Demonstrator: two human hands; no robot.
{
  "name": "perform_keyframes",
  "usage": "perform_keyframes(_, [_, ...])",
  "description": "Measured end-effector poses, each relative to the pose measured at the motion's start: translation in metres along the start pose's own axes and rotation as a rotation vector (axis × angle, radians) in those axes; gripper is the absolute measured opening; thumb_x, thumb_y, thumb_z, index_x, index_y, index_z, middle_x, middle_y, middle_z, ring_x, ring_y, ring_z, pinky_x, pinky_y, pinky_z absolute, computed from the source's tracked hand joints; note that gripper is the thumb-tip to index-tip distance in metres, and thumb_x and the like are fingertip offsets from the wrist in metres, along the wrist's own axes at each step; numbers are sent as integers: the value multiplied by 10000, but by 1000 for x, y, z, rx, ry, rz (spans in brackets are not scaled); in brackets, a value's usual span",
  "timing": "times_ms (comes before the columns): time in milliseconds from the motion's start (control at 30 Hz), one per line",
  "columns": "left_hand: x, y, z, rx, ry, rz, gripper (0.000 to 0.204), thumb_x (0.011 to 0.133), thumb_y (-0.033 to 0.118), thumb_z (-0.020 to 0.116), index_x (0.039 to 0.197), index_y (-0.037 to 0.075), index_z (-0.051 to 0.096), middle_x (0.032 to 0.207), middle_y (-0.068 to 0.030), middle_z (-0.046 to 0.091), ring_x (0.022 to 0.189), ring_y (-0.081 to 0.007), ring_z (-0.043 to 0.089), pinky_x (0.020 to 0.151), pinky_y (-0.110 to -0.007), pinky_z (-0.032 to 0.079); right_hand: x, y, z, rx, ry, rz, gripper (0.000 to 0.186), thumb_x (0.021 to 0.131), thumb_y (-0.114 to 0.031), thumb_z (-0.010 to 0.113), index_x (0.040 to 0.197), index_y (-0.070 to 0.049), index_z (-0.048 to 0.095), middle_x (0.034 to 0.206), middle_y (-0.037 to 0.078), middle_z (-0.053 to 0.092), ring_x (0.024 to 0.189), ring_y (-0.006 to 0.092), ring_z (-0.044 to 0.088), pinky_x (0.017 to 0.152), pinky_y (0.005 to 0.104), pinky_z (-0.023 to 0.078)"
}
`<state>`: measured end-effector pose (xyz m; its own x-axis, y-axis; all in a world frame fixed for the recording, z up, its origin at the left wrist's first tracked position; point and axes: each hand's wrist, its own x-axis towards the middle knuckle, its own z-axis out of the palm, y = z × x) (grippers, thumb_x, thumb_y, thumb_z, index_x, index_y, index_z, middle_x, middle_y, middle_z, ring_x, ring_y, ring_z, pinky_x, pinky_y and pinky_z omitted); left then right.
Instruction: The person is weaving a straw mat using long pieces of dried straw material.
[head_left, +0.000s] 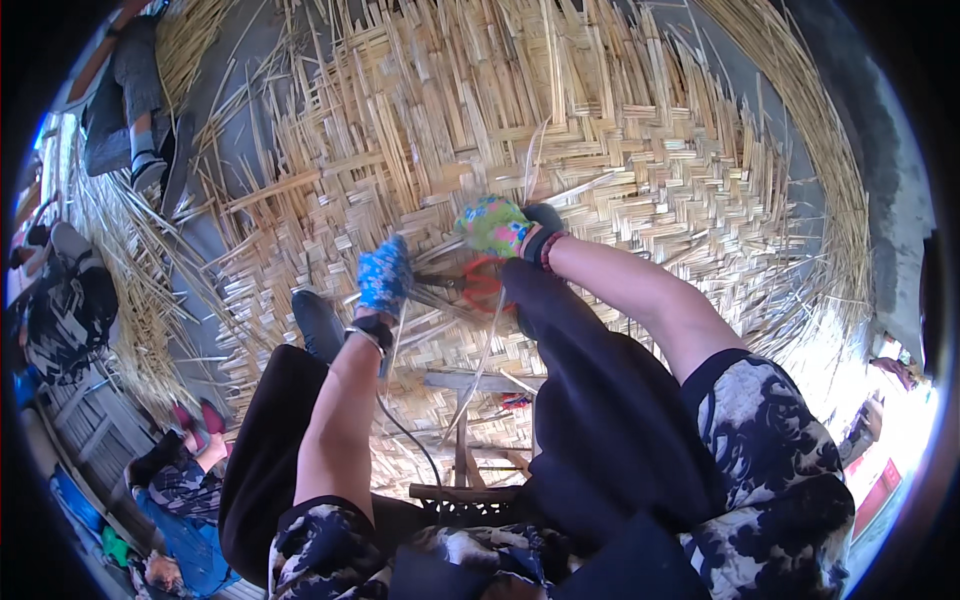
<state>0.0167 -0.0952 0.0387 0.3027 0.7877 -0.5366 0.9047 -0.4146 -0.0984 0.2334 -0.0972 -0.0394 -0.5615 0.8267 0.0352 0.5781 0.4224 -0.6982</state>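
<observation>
Mat of woven straw (640,170) is lying on the floor, spreading beneath and beyond both hands and running back between the legs. Its loose ends at the far side are pointing away from the person, fanning slightly; overall long axis cannot be told, the near edge being partly covered.

Dark tool with a red loop (440,281) is lying low over the mat, long axis running roughly left to right: dark end pointing at the left hand, loop sitting nearer the right knee, just below the right hand.

Left hand (384,277), blue glove, is curling its fingers beside the dark end; whether it is gripping cannot be told. Right hand (494,226), green flowered glove, is blurring over the weave; grip cannot be told. Pale strip (590,187) is slanting off to its right.
</observation>
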Motion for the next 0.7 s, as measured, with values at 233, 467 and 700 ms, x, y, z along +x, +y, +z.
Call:
perform_keyframes(233, [6,-94,-32,-186,462,51,135,777,179,549,896,121,573,774,-117,596,686,-312,569,592,-380,459,-2,-11,-15,15,-216,25,150,733,-200,527,793,-73,579,725,107,571,644,257,555,575,369,447])
perform_keyframes(467, [-26,-224,-119,-265,445,115,106,771,186,566,809,90,588,765,-98,606,694,-290,582,607,-356,472,0,-32,-34,-113,-376,-142,164,699,-167,520,825,-73,567,776,114,568,714,278,562,625,380,453])
perform_keyframes(700, [-153,-254,-207,-1248,230,-388,296,798,159,554,1056,14,549,900,-44,595,805,-119,564,755,-246,444,19,-51,-42,-363,-643,-125,200,674,-142,515,856,-74,557,830,117,565,788,288,564,673,388,456])
